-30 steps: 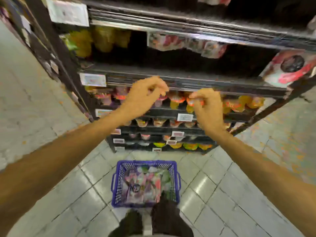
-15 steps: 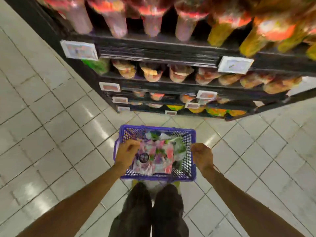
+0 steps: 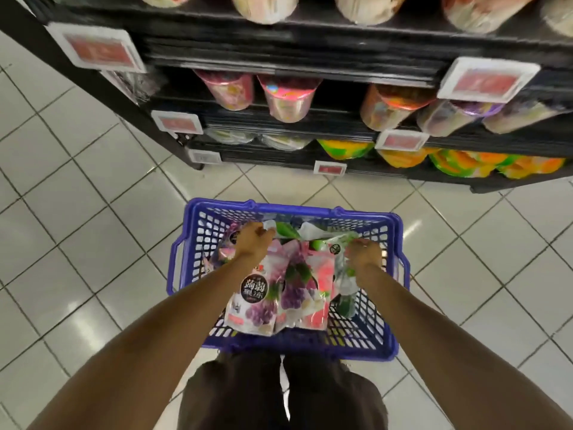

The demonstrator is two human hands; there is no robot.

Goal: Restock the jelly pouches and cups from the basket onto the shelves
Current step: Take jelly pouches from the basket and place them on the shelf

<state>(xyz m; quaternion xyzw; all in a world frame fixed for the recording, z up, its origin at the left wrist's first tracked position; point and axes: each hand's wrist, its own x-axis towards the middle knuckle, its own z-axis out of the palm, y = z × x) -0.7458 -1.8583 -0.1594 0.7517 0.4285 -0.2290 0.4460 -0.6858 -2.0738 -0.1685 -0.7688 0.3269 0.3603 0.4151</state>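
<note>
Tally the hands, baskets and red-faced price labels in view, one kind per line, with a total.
Hands: 2 (left hand, right hand)
Blue basket: 1
Red-faced price labels: 5
Total: 8

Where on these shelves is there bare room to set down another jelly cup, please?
A dark gap on the second shelf, between the pink-lidded cups and the orange cup. The top cups and bottom-shelf bags sit packed.
</note>
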